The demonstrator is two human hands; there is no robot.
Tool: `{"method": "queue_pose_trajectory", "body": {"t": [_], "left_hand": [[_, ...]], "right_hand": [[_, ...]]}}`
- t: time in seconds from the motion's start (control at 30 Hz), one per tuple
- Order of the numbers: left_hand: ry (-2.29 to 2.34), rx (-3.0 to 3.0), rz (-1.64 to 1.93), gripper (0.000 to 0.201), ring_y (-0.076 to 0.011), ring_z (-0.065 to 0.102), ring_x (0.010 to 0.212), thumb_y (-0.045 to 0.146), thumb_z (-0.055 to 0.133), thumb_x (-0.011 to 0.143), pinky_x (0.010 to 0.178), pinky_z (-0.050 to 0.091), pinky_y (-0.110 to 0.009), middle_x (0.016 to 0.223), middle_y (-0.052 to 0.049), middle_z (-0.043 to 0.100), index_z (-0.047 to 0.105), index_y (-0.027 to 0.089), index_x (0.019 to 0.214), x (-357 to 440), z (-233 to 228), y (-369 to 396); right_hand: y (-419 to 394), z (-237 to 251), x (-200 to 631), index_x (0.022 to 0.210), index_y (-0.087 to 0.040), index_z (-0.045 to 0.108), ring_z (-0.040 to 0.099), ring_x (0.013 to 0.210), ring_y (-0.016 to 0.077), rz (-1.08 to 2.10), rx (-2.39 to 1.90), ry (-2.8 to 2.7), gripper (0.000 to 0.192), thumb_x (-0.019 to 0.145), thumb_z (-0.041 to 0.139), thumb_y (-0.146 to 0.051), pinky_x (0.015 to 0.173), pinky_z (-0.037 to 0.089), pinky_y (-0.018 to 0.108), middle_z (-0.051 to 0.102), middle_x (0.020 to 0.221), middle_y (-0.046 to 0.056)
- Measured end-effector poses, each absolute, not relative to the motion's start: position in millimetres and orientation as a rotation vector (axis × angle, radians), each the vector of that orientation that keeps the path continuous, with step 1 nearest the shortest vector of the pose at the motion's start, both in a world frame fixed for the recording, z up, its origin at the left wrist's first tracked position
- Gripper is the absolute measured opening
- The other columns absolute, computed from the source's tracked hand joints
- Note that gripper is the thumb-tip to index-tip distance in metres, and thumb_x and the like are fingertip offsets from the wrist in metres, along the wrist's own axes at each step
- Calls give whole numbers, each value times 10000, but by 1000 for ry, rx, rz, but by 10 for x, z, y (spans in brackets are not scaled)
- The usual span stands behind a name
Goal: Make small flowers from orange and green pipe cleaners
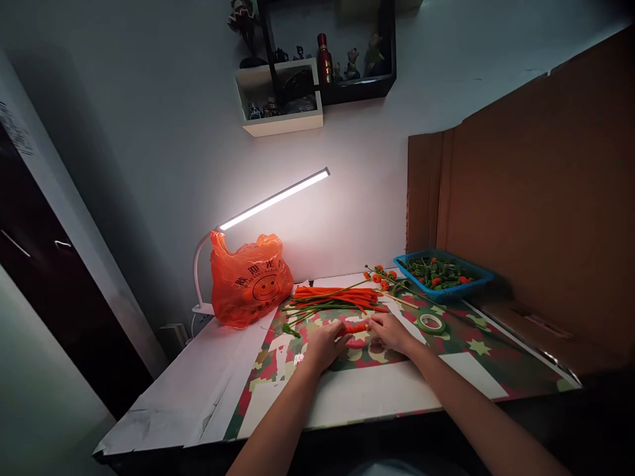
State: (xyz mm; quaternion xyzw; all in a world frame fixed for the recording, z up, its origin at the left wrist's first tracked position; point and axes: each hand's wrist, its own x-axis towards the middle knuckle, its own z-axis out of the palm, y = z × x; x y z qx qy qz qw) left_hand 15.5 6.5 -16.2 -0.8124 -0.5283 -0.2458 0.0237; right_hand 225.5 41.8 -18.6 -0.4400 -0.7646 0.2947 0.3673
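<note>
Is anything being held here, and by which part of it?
Yes, an orange piece by its two ends: left end in the left hand, right end in the right hand.

1 head-worn camera looks forward and down at the hands (326, 342).

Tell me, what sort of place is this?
Probably a room in a home, with a table used for handiwork: a desk lamp lights orange and green rods lying there, and a wall shelf above holds figurines.
</note>
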Motion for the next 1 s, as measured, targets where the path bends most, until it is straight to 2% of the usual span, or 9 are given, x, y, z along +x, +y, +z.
{"method": "queue_pose_trajectory", "body": {"t": [0.1,0.2,0.37,0.53,0.8,1.0], "left_hand": [[-1620,-2537,-949,193,-164,587,672,399,584,845,593,374,-253,754,-14,660,604,218,907,132,-167,68],[-1641,-2481,-1245,275,-142,571,653,392,638,792,594,420,-249,805,-9,651,582,216,997,99,-131,67],[-1645,-2390,-1658,219,-129,599,649,363,545,837,595,490,-247,837,-36,664,610,185,946,18,-35,68],[-1622,-2501,-1737,253,-158,638,689,393,555,837,643,521,-267,781,-63,694,667,167,824,-26,-54,117],[-1750,-2687,-1796,337,-189,674,698,491,606,781,660,548,-303,781,-80,715,669,166,840,-9,-169,179],[-1701,-2634,-1637,203,-177,651,687,356,578,821,650,518,-288,759,-61,699,676,178,819,-2,-166,167]], "right_hand": [[433,-165,2288,608,-173,533,449,587,136,787,-1116,-1966,368,831,425,-445,575,313,255,500,598,6],[444,-157,2296,610,-177,530,447,597,143,819,-1141,-1888,382,823,402,-467,585,315,261,485,586,3],[488,-192,2309,569,-186,488,422,574,143,830,-1199,-1812,401,818,386,-484,562,302,263,445,549,-3],[519,-244,2290,572,-184,485,407,565,134,865,-1185,-1803,411,824,394,-497,549,288,256,423,557,-6],[508,-327,2259,662,-169,581,391,548,132,928,-1078,-1923,361,833,445,-456,543,285,253,404,540,-19],[453,-253,2236,673,-175,533,380,572,122,923,-1049,-1856,331,792,492,-481,545,283,245,411,586,-24]]}}
